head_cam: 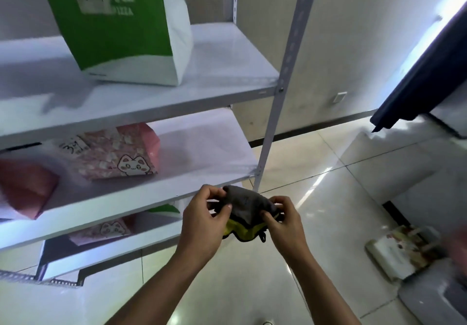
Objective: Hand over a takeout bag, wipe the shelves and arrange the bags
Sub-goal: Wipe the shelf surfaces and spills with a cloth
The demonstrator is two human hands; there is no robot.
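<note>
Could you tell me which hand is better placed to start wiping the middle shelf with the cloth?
Probably the left hand: it grips the cloth nearer the middle shelf; the right hand is farther out.

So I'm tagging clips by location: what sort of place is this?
Probably a takeout pickup point or storeroom. White metal shelves hold numbered bags, a green paper bag and a pink cat-print bag. Both hands hold a grey and yellow cloth over the tiled floor.
</note>
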